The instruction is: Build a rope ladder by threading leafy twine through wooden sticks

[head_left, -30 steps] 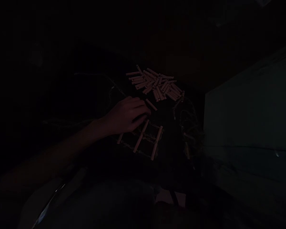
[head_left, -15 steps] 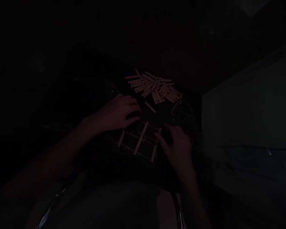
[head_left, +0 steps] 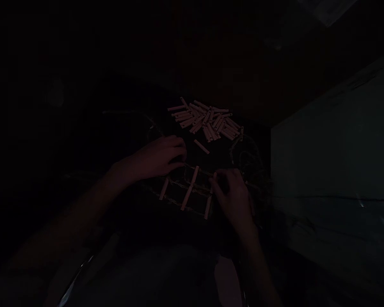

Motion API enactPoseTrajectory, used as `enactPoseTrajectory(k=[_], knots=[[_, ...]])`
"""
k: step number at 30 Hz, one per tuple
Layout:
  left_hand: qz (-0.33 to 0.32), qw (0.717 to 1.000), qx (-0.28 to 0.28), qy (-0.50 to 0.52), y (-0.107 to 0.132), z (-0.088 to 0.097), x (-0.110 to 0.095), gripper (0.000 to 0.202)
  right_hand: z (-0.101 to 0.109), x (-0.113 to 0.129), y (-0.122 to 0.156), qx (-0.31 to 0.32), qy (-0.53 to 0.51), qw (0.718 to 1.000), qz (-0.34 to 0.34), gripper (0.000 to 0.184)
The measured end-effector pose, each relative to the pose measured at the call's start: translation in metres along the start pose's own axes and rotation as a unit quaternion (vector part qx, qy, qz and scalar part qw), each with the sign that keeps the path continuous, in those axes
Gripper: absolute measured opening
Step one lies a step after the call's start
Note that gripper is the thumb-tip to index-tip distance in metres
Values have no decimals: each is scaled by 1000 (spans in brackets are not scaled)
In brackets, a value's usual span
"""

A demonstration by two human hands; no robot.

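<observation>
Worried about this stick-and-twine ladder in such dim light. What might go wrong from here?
The stick ladder might shift out of line, since the left hand and right hand both sit at its edges and its rungs appear held by twine alone. The loose twine beside the right hand could snag the stick pile, which it nearly reaches. The dim light may also hide a slack tie.

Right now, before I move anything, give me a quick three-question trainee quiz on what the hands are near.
1. Which is nearer the loose stick lying apart from the pile of pale sticks: the left hand or the right hand?
2. How many rungs show on the twine ladder?
3. True or false: the right hand is holding the loose stick.

Key: 1. Left hand. 2. Three. 3. False.
</observation>
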State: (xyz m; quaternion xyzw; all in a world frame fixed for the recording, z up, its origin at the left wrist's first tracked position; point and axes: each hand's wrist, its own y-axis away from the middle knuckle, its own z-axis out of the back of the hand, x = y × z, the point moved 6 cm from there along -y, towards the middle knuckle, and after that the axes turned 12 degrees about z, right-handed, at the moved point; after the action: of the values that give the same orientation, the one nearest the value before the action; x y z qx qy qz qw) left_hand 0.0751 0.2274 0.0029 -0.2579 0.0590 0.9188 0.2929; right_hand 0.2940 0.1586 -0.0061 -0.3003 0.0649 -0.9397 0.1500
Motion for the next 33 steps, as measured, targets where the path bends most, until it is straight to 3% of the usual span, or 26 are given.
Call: enactPoseTrajectory(k=[6,16,24,30,33], knots=[[24,999,21,1,-1,-3,2,15,2,-1,1,-25,-68,997,-13,15],[16,999,25,-21,2,-2,-9,14,17,-9,9,-138,-158,974,-82,34],[59,996,-59,8,-4,11,-13,23,16,-7,7,-132,-196,968,-81,34],[85,981,-173,-36,-2,23,-5,28,13,-8,8,-131,-212,965,-83,32],[50,988,-142,-25,-2,22,-7,43,12,-10,8,-146,-233,957,-96,33]])
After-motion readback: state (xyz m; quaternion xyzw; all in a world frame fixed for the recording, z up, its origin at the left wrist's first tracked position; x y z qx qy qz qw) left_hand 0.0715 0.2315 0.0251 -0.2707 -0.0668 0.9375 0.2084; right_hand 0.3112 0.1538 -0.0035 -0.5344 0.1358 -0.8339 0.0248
